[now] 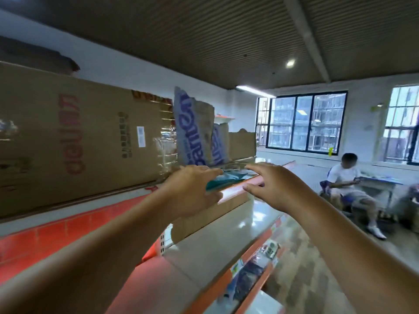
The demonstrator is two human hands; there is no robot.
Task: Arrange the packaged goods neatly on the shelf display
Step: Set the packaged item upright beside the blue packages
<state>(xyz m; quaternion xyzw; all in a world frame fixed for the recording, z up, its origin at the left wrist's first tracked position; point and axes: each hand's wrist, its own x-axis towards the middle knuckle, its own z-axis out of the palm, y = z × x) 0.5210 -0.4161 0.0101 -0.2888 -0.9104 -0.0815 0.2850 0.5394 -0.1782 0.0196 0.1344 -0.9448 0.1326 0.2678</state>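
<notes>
Orange-edged shelf (233,191) bore a teal packet (229,179); our left hand (192,191) touched it flat, right hand (276,184) splayed open; windows (306,121) at two o'clock.

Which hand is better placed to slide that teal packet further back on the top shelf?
Left, probably. The left hand lies over the teal packet at its left end, by the orange shelf edge; the right hand hovers open beside it.

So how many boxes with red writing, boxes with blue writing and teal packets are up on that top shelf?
Big brown box with red writing: 1
Torn boxes with blue writing: 2
Teal packet: 1
Total: 4
</notes>
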